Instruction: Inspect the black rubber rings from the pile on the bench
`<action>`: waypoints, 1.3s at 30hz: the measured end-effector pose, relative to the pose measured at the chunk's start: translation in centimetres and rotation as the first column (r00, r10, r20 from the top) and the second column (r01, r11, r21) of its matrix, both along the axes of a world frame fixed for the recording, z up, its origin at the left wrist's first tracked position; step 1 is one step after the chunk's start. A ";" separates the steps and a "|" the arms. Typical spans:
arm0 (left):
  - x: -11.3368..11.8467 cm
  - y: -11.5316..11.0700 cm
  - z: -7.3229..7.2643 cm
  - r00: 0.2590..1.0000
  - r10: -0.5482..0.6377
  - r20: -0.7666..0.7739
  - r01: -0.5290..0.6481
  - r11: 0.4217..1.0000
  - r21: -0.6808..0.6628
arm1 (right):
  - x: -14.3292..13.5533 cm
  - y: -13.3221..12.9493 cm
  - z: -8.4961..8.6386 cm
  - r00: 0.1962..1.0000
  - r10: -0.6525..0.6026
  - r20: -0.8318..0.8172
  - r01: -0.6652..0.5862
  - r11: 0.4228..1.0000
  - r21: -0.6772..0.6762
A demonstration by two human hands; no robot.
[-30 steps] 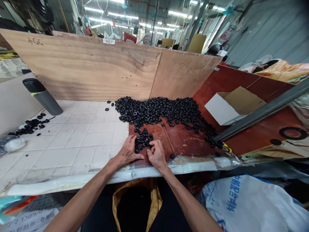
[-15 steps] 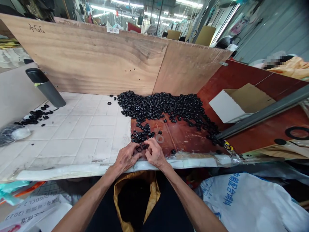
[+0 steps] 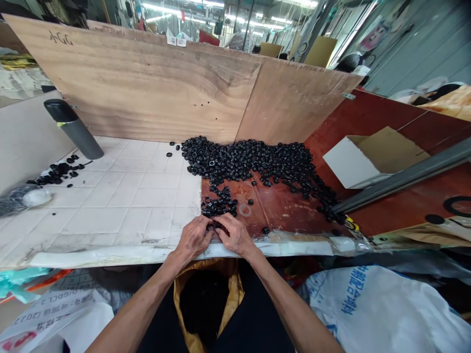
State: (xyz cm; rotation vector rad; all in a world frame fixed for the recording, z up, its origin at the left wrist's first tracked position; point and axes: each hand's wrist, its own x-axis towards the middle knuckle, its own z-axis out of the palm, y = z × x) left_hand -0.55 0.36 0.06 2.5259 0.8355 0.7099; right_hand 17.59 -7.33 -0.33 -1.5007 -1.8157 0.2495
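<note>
At the table's front edge my left hand [image 3: 195, 236] and my right hand [image 3: 234, 234] meet, their fingers closed around small black ring-shaped parts [image 3: 211, 227]. Fingers cover most of what is held, so how many parts are there cannot be made out. Just beyond my fingertips lies a small cluster of the same black parts [image 3: 220, 203] on the red-brown board [image 3: 287, 211]. Behind it, a long heap of black rings [image 3: 246, 159] runs along the wooden back panel. Below the edge, between my legs, hangs an open yellow bag [image 3: 237, 289] with a dark inside.
A grey bottle [image 3: 83, 135] leans at the back left, near loose black pieces [image 3: 61, 171] and a plastic bag [image 3: 22, 198]. An open white box [image 3: 351, 162] and a slanting metal bar [image 3: 397, 174] are at the right. White sacks [image 3: 382, 304] lie below the table.
My right hand's fingers have come in closer to the left hand's, over the black parts. The whole view has shifted slightly; the heap looks the same.
</note>
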 end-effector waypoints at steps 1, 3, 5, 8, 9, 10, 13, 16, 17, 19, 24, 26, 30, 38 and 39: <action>0.0 0.0 0.0 1.000 0.001 0.008 -0.001 1.000 0.012 | 0.0 0.0 0.1 1.000 0.009 -0.006 -0.009 1.000 0.007; 0.0 0.0 -0.1 0.999 0.024 0.027 -0.025 0.999 0.026 | 0.1 0.0 0.2 0.998 -0.016 -0.053 0.017 1.000 0.019; 0.0 0.0 -0.2 0.997 0.060 0.047 -0.060 0.998 0.012 | 0.2 -0.1 0.4 0.988 -0.062 -0.141 0.066 0.997 0.027; 0.0 -0.1 -0.2 0.993 0.091 0.073 -0.088 0.995 -0.044 | 0.1 -0.2 0.6 0.927 -0.084 -0.367 0.098 0.995 0.020; 0.0 -0.2 -0.1 0.992 0.094 0.084 -0.088 0.994 -0.069 | -0.1 -0.2 0.6 0.886 -0.084 -0.457 0.098 0.995 0.008; -0.1 -0.2 0.0 0.991 0.094 0.097 -0.085 0.992 -0.096 | -0.4 -0.2 0.6 0.838 -0.084 -0.539 0.094 0.996 -0.008; -0.2 -0.3 0.3 0.982 0.082 0.167 -0.046 0.977 -0.210 | -1.3 -0.1 0.4 0.744 -0.084 -0.663 0.063 0.996 -0.055; -0.3 -0.1 0.4 0.954 0.078 0.289 0.044 0.919 -0.392 | -1.9 0.0 0.3 0.734 -0.087 -0.674 0.051 0.996 -0.073; -0.3 -0.1 0.3 0.939 0.081 0.334 0.086 0.886 -0.456 | -1.9 0.0 0.3 0.732 -0.089 -0.676 0.055 0.996 -0.072; -0.4 0.1 -0.1 0.905 0.089 0.416 0.176 0.811 -0.557 | -2.0 0.0 0.3 0.728 -0.100 -0.678 0.069 0.995 -0.073; -0.5 0.5 -0.6 0.844 0.048 0.534 0.312 0.765 -0.563 | -1.9 -0.3 0.5 0.764 -0.148 -0.628 0.115 0.989 -0.093; -0.6 0.5 -0.5 0.838 0.011 0.545 0.322 0.797 -0.512 | -1.9 -0.3 0.5 0.797 -0.151 -0.585 0.131 0.988 -0.076; -0.6 0.6 -0.2 0.850 -0.035 0.526 0.311 0.839 -0.446 | -2.0 -0.2 0.6 0.806 -0.149 -0.573 0.120 0.989 -0.089; -0.8 0.4 1.0 0.880 -0.107 0.464 0.292 0.891 -0.348 | -2.5 0.3 0.9 0.941 -0.224 -0.253 0.213 0.975 -0.071; -0.8 0.3 1.1 0.882 -0.112 0.457 0.293 0.891 -0.346 | -2.5 0.4 0.9 0.939 -0.243 -0.243 0.234 0.970 -0.067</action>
